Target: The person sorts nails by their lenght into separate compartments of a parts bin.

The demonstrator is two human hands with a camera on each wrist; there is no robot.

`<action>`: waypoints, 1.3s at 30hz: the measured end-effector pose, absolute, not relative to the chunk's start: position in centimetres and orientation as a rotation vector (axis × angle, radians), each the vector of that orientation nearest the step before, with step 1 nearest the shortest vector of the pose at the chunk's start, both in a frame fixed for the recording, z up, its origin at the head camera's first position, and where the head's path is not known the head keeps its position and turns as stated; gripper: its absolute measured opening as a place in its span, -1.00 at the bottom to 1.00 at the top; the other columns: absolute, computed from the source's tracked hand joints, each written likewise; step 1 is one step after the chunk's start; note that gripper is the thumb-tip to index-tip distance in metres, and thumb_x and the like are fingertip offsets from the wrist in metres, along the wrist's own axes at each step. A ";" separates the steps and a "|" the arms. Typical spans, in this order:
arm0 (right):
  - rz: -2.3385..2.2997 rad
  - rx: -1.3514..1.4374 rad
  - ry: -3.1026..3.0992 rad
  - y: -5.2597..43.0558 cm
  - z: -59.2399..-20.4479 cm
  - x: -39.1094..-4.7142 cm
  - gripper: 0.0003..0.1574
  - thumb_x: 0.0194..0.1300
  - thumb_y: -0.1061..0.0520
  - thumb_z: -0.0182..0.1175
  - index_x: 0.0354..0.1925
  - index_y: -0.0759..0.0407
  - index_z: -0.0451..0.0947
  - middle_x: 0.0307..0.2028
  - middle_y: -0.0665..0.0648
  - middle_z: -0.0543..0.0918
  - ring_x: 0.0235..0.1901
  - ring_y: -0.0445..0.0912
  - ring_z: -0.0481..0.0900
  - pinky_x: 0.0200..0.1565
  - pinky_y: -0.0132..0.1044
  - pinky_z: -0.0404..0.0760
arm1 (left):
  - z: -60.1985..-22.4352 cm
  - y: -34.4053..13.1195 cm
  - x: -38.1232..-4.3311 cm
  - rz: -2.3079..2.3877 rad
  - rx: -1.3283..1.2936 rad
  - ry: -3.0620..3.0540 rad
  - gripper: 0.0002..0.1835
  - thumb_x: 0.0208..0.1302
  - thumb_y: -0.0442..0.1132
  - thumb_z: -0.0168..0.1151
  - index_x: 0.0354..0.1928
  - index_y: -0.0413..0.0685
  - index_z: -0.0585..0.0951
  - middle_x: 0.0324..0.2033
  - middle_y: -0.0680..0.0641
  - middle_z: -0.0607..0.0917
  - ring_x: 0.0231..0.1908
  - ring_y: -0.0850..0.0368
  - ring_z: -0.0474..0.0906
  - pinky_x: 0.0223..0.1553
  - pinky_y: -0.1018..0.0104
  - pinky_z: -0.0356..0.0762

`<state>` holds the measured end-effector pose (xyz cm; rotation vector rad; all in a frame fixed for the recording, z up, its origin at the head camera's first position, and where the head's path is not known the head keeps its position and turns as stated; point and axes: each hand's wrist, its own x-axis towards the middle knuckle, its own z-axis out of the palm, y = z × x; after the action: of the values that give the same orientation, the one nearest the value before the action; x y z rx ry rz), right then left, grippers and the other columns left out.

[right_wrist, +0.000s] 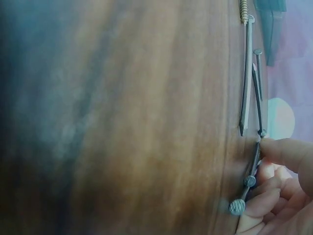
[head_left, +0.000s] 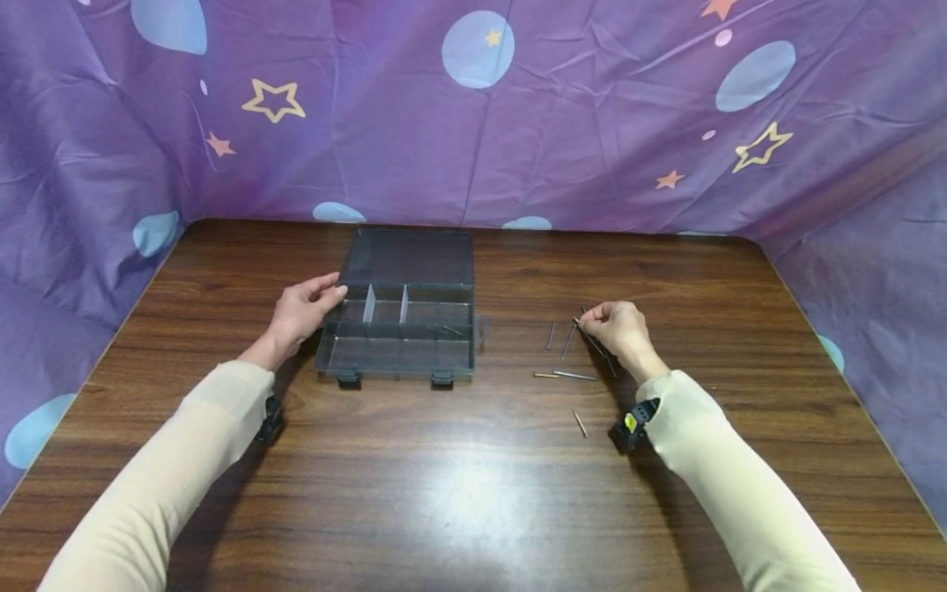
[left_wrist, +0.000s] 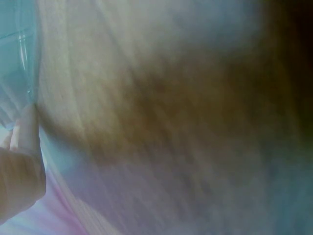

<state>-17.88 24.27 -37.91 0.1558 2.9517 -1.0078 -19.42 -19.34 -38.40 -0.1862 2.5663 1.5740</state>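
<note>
A dark translucent plastic organizer box [head_left: 399, 353] lies with its lid [head_left: 414, 256] folded back on the left half of the table. My left hand [head_left: 299, 315] holds the box's left side near the hinge, thumb and fingers at the edge. In the left wrist view, fingers [left_wrist: 27, 132] meet the box's clear wall. My right hand [head_left: 617, 329] is over a loose group of metal nails, thumb and fingertips pinching one nail [right_wrist: 255, 159]. Nearby lie another nail [head_left: 551, 335], a silver nail [head_left: 575, 376], a brass-coloured screw [head_left: 546, 375] and a small screw [head_left: 580, 423].
Two upright dividers [head_left: 404, 304] split the box's rear row, and a few thin metal pieces [head_left: 451, 330] lie inside at the right. Two black latches [head_left: 441, 379] hang at its front. A purple patterned cloth [head_left: 473, 148] encloses the wooden table [head_left: 473, 460].
</note>
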 end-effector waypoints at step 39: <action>-1.261 0.208 2.783 24.4 -38.0 -18.0 -0.72 0.24 0.24 0.12 -0.26 0.52 0.55 -0.62 -0.14 0.49 -0.55 -0.23 0.31 -0.51 -0.43 0.27 | -38.0 -19.3 -19.3 1.562 -0.195 2.547 -0.42 0.39 -0.03 0.05 0.36 -0.12 0.29 0.23 -0.26 0.43 0.21 -0.07 0.38 0.11 0.12 0.43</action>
<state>-18.04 24.42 -38.03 0.2077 2.7834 -1.2615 -19.27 -19.32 -37.96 -0.1948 2.5474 1.5625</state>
